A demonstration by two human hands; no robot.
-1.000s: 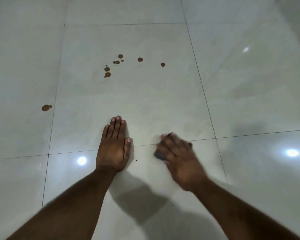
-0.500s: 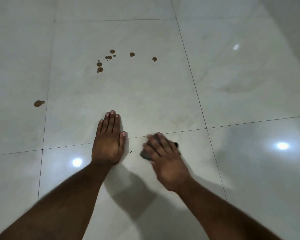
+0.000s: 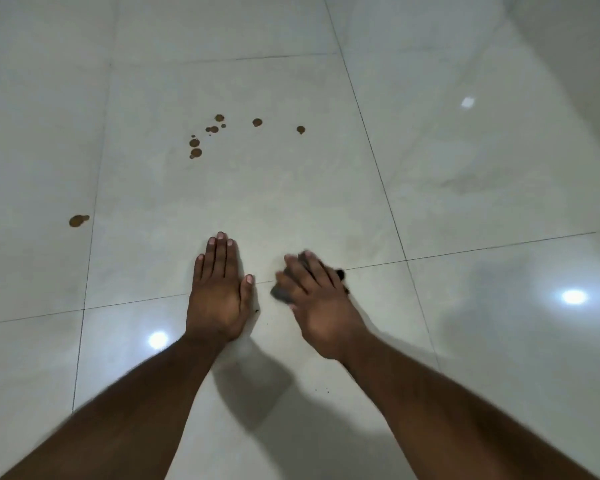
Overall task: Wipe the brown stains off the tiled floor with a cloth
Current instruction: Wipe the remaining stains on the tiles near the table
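My left hand (image 3: 219, 292) lies flat on the glossy white tiled floor (image 3: 291, 195), fingers straight and together. Just to its right, my right hand (image 3: 319, 299) presses a small dark cloth (image 3: 280, 293) against the floor; most of the cloth is hidden under the fingers and the hand is blurred. A cluster of several brown stains (image 3: 208, 135) sits on the tile well ahead of both hands, with two more drops (image 3: 257, 122) (image 3: 300, 129) to its right. A lone brown stain (image 3: 78, 220) lies to the far left.
Dark grout lines (image 3: 378, 171) divide the large tiles. Ceiling lights reflect as bright spots (image 3: 574, 296) on the floor. A few tiny dark specks (image 3: 321, 391) lie between my forearms.
My right hand with the cloth has slid left along the floor toward my left hand. The left hand has stayed flat in place.
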